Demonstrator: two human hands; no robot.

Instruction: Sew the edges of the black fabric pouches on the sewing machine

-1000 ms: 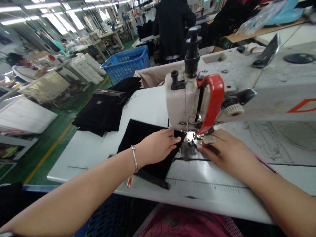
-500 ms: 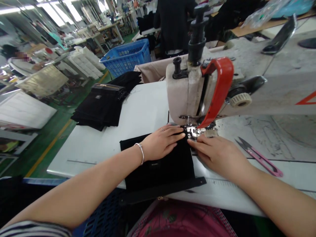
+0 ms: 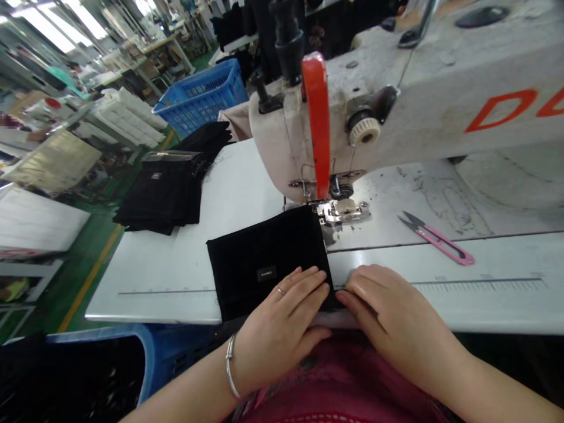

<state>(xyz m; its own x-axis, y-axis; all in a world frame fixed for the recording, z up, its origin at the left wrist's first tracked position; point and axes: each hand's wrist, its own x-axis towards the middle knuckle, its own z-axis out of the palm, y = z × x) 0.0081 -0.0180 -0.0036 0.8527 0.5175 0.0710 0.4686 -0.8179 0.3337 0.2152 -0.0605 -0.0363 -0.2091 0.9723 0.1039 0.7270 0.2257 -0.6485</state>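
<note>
A black fabric panel [image 3: 247, 252] with a small label [image 3: 267, 274] lies flat on the sewing machine table. Its far right corner reaches the presser foot [image 3: 337, 212]. My left hand [image 3: 282, 317] rests on the panel's near right part, fingers stretched out flat. At the panel's right edge, near the table front, my right hand [image 3: 392, 311] is closed, thumb and fingertips pinching the fabric edge. The near edge of the panel is partly hidden by my left hand. The sewing machine [image 3: 282, 135] with its red lever [image 3: 317, 123] stands just beyond.
Pink-handled thread snips [image 3: 436, 238] lie on the table at the right. A stack of black fabric pieces [image 3: 163, 188] sits at the left. A blue crate [image 3: 202, 97] stands behind, and a blue bin [image 3: 147, 352] with dark material is below the table's front left.
Both hands have moved from beside the presser foot toward the near edge of the panel. The camera view has shifted, and the dark strip at the panel's near side is now mostly out of sight.
</note>
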